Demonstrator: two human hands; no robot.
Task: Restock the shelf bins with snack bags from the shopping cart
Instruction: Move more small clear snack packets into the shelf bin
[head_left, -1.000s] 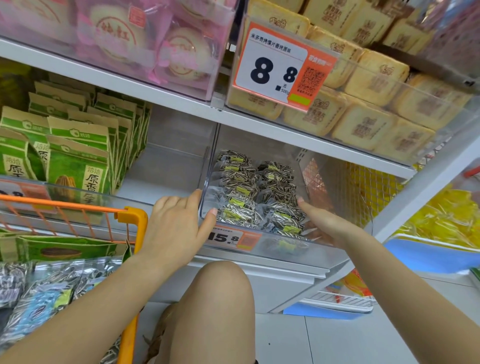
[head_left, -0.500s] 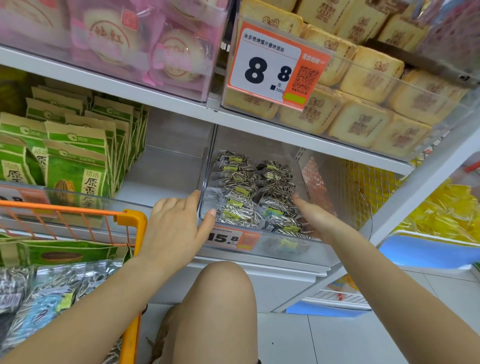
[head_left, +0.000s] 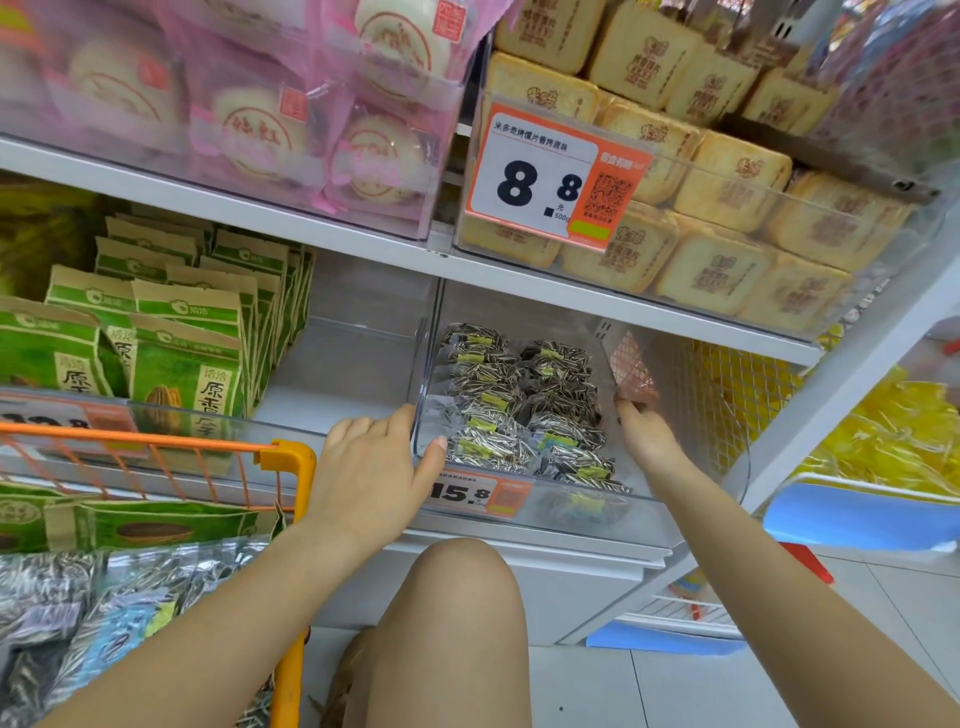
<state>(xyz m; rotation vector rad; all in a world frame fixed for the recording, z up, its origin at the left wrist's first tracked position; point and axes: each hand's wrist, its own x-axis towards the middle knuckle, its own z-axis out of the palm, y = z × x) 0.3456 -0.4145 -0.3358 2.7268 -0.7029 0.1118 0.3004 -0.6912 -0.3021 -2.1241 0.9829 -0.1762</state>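
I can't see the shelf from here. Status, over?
Left hand grips clear bin's left front corner; right hand on its right wall. Seed bags inside. Nothing in the way.

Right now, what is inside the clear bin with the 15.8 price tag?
Small striped seed bags fill the clear bin, piled in layers. Bags underneath are covered.

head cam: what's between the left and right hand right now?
In the head view, the clear bin spans between left hand and right hand, holding the striped sunflower-seed bags.
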